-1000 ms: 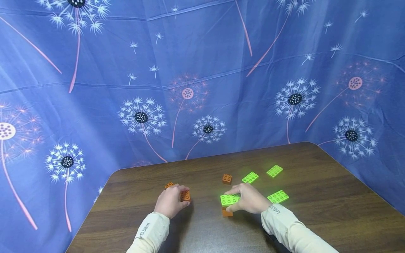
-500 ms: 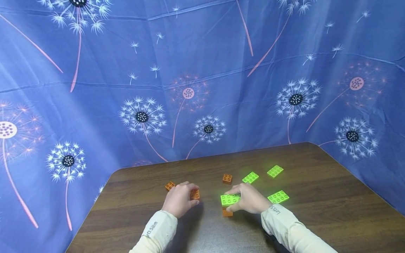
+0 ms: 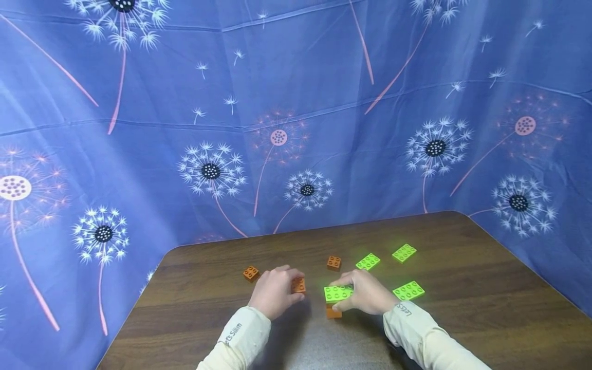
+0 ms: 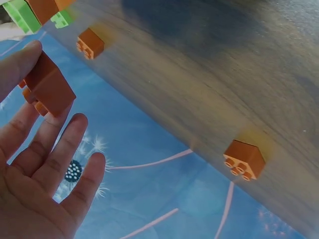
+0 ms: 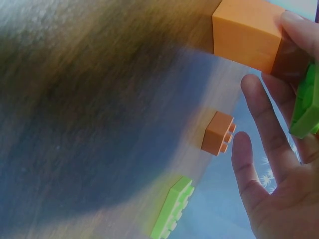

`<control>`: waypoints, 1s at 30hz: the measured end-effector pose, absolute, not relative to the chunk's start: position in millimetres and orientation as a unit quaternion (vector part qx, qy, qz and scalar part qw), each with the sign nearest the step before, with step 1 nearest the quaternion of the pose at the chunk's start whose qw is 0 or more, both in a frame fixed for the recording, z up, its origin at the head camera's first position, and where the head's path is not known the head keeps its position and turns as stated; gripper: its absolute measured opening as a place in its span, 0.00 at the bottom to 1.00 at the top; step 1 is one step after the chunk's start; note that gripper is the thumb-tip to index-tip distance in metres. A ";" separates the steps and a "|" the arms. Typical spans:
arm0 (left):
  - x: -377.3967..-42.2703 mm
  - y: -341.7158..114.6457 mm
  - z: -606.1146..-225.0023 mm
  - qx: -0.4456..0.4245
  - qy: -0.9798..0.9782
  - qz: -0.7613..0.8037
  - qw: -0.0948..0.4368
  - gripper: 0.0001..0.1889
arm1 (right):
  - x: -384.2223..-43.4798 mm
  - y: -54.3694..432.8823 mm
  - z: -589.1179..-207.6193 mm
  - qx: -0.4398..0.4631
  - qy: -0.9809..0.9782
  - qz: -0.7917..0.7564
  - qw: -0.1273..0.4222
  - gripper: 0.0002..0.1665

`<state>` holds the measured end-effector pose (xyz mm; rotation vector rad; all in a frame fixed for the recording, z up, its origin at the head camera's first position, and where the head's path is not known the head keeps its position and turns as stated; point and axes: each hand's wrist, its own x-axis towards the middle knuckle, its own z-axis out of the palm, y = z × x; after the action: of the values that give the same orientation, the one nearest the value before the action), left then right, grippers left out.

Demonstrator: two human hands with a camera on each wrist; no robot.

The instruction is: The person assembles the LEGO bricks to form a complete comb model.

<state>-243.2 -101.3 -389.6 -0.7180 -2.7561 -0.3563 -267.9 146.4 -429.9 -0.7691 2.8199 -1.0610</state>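
My left hand (image 3: 273,294) pinches a small orange toy brick (image 3: 298,285) between thumb and fingertips. In the left wrist view that brick (image 4: 51,88) is held just off the thumb, studs facing away, the other fingers spread. To its right, my right hand (image 3: 369,293) grips a small stack: a flat bright-green brick (image 3: 335,293) on top and orange (image 3: 334,313) below it. The right wrist view shows the stack's orange part (image 5: 246,36) and the green brick's edge (image 5: 305,112) by the thumb. A short gap separates the left brick from the stack.
On the brown wooden table (image 3: 194,318) lie a loose orange brick (image 3: 251,273) at left and another orange brick (image 3: 334,263) behind the stack. Flat green bricks (image 3: 368,261), (image 3: 404,253), (image 3: 409,291) lie at right. A blue dandelion-print cloth (image 3: 259,92) hangs behind the table.
My left hand has moved right with the orange brick, closer to the stack, uncovering the loose orange brick at left. My right hand stays on the stack.
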 end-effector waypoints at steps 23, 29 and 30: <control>-238.5 -70.0 -386.6 -0.281 -0.944 -0.106 0.140 0.21 | -267.2 146.9 -429.2 -0.264 0.903 -0.339 0.009 0.31; -238.7 -64.2 -386.8 -0.286 -0.940 -0.112 0.146 0.21 | -266.5 146.7 -427.3 -0.250 0.904 -0.347 0.017 0.31; -238.9 -62.7 -386.8 -0.287 -0.940 -0.113 0.146 0.21 | -266.3 146.6 -427.1 -0.248 0.904 -0.348 0.019 0.32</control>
<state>-238.9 -62.7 -386.8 -0.8269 -2.7056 -0.3259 -266.3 146.6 -427.1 -0.7699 2.8064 -1.0800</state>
